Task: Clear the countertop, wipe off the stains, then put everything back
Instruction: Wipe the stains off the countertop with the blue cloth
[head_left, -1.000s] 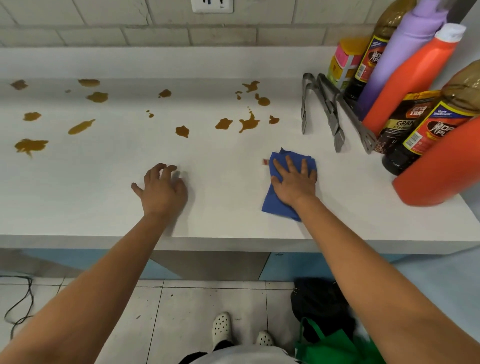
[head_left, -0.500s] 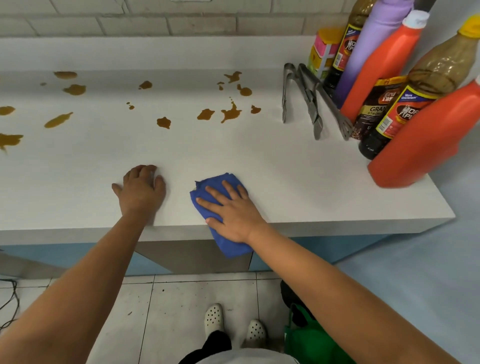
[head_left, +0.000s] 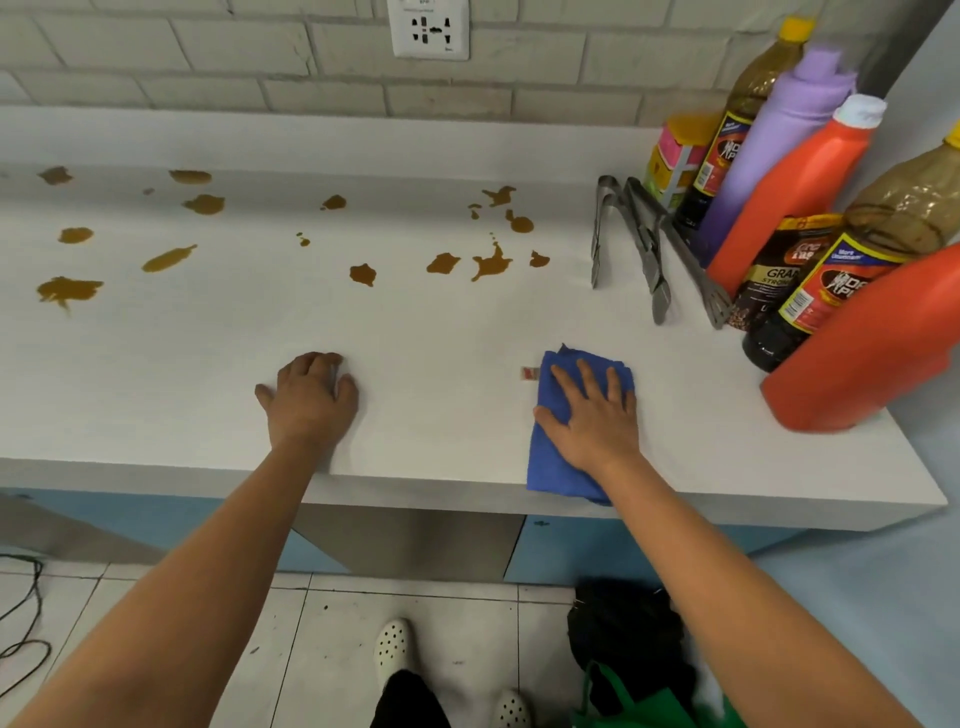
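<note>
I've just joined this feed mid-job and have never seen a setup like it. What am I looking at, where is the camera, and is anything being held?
No machine here: a person's two bare hands, filmed by a camera worn on the head, looking down. The right hand presses a folded blue cloth flat on the white countertop; the left hand rests on the bare surface. Brown stains lie further back, unwiped. Metal tongs and assorted bottles crowd the right end. Nothing is gripped.

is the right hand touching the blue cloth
Touching. The head view shows the right hand lying flat on the blue cloth, fingers spread over it, pressing it to the countertop.
</note>
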